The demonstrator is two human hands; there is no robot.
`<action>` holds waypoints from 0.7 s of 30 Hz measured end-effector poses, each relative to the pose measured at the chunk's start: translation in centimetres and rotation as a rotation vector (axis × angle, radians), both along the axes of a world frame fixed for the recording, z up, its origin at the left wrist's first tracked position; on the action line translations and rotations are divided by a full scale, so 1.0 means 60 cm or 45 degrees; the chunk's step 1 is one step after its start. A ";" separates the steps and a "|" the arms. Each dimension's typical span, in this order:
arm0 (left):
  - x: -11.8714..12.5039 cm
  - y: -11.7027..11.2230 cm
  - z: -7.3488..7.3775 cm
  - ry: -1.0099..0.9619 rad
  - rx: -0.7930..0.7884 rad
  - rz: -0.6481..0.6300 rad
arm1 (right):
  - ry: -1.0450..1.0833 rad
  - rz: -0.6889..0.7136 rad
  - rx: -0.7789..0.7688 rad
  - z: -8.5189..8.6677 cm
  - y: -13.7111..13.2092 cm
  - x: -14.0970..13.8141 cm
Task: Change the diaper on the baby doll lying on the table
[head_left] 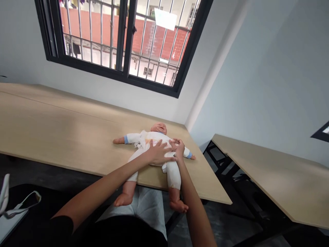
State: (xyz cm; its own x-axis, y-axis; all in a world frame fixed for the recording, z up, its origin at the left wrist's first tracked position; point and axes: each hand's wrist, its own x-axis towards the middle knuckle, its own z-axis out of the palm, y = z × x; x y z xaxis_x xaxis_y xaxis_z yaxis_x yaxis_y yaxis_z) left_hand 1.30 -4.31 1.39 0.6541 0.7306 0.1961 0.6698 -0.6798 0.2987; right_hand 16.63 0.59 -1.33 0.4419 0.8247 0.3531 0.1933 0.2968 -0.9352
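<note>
A baby doll (159, 127) in a white outfit with blue cuffs lies on its back on the table, arms spread and its bare feet past the front edge. My left hand (159, 153) rests on the doll's belly with its fingers spread. Beside it, at the doll's side, my right hand (178, 147) has bent fingers closed on the white shirt (164, 138); the fingertips are partly hidden. The clothing is loose at the waist, and some bare belly shows below my left hand.
The light wooden table (77, 137) runs along the wall under a barred window (123, 37). To the right, across a gap, stands a second table (277, 171). A white strap (25, 204) lies at the lower left on a dark surface.
</note>
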 end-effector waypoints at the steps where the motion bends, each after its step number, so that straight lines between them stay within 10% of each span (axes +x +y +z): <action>1: 0.000 0.006 0.000 -0.017 -0.029 0.043 | -0.051 -0.101 0.001 -0.002 0.001 0.007; 8: 0.006 0.039 0.008 0.053 -0.119 0.259 | -0.461 -0.346 -0.237 -0.022 0.005 0.047; 21: -0.037 0.109 0.019 0.196 -0.243 0.259 | -0.653 0.253 -0.559 -0.038 0.008 0.051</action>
State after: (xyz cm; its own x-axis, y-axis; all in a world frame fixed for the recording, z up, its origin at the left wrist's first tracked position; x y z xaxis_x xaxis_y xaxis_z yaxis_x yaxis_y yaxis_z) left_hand -0.91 2.20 2.50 0.5022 0.8634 -0.0474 0.8335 -0.4687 0.2926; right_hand 19.71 1.06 -3.59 0.1351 0.9865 0.0927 0.6232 -0.0119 -0.7820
